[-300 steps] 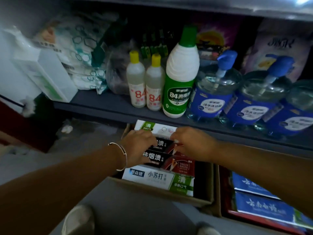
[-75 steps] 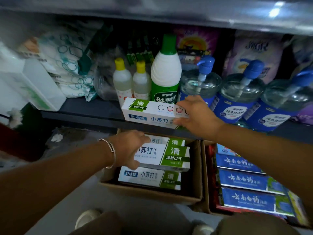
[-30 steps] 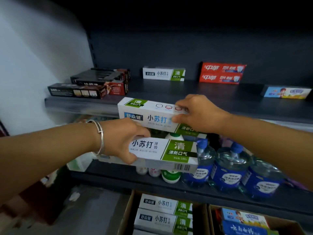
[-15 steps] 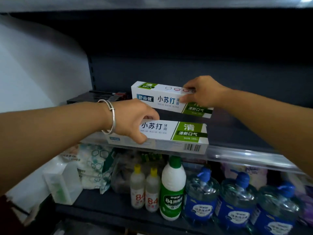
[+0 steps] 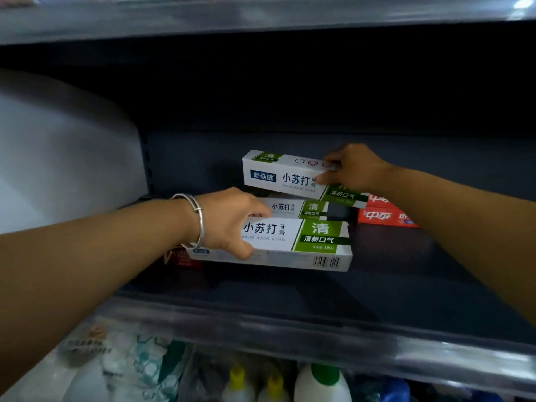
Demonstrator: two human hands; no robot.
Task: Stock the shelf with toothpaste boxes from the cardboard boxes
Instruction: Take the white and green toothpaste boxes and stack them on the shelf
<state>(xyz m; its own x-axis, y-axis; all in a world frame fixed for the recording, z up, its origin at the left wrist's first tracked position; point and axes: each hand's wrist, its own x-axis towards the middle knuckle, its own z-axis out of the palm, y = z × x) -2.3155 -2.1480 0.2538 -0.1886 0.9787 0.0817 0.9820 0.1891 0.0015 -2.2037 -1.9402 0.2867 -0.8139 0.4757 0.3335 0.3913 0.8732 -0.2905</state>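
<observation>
Head view shows both arms reaching further into the dark grey metal shelf (image 5: 377,300) than half a second ago, when the two boxes hung out in front of its edge; now they sit over the shelf board itself. Her left hand (image 5: 229,221), a silver bangle (image 5: 197,216) on its wrist, has fingers curled over the top and thumb under the nearer white-and-green toothpaste box (image 5: 298,245), which lies level, just above or on the board; I cannot tell which. Her right hand (image 5: 352,169) pinches the farther white-and-green toothpaste box (image 5: 278,175), held tilted above a third matching box (image 5: 293,208) already lying on the shelf. A red toothpaste box (image 5: 383,216) lies just to their right. Below, blurred white bottles with yellow caps (image 5: 255,384) stand on the lower shelf.
</observation>
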